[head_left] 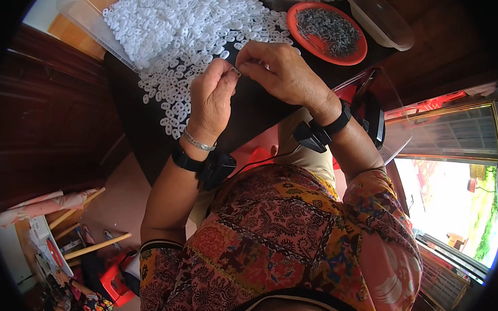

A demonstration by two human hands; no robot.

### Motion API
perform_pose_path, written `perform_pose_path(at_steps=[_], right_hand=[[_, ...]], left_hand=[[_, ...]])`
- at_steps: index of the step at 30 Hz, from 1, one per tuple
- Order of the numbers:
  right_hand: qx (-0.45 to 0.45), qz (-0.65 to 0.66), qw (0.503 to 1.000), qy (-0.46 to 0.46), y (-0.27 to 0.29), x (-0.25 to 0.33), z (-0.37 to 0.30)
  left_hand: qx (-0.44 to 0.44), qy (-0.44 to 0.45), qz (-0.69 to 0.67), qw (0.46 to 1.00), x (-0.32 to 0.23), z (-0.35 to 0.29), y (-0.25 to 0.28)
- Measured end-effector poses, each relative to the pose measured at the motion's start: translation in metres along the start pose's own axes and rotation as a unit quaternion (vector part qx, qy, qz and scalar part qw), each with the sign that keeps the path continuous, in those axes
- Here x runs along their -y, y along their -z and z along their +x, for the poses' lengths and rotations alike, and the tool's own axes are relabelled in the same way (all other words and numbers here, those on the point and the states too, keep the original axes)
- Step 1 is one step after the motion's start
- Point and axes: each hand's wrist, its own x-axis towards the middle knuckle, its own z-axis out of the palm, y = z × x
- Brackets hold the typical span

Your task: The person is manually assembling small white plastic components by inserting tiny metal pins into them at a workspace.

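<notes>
Head view looks down on a dark desk in a wood-panelled room, with a bright window at the right and clutter on the floor at lower left. White plastic rings lie heaped across the desk's far side, spilling from a clear tray. A red dish of small grey metal pieces stands beyond the right hand, beside a clear tub. Left hand and right hand meet fingertip to fingertip just at the near edge of the heap, both pinching one small piece, too small to tell more.
</notes>
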Motion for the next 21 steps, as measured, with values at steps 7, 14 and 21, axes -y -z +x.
perform_pose_path(at_steps=[7,14,21], right_hand=[[0.020,-0.016,0.999,0.027,0.001,0.000,0.001],[0.017,0.019,1.000,-0.017,-0.009,-0.008,-0.004],[-0.036,0.099,0.990,-0.098,-0.007,-0.016,-0.005]], left_hand=[[0.012,-0.017,0.019,1.000,0.003,-0.001,0.001],[0.028,0.067,-0.082,0.994,-0.002,-0.001,0.000],[0.002,0.109,-0.132,0.985,0.003,0.005,0.004]])
